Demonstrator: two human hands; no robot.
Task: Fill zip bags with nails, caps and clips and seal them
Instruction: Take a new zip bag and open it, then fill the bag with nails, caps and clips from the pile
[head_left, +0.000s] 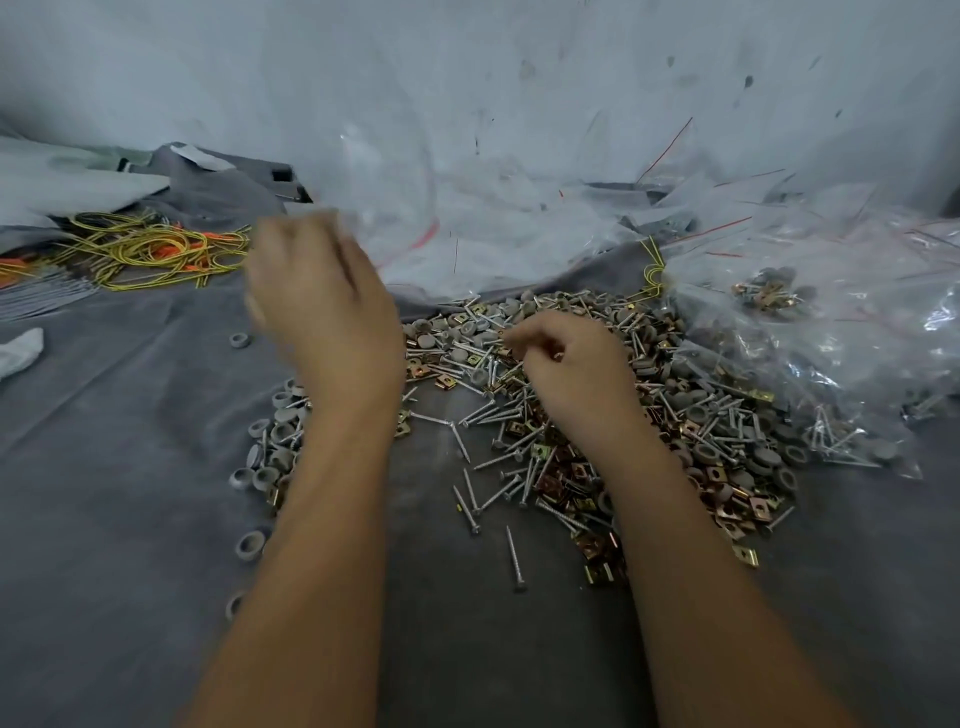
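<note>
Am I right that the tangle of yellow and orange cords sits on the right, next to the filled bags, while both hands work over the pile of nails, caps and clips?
Not quite. The head view shows the cords on the left, across the pile from the filled bags. The rest holds: left hand and right hand work over it.

Your left hand (317, 296) is smeared by motion blur, so its fingers cannot be made out, nor whether they grip the clear zip bag (387, 208) beside them. Your right hand (571, 364) hides its own fingertips and the parts beneath; what it pinches is too small to tell. Your forearms cover part of the pile of nails, caps and clips (691, 415). The rubber bands (140, 249) and a white scrap (18, 348) run off the left edge, and the filled bags (810, 322) off the right.
</note>
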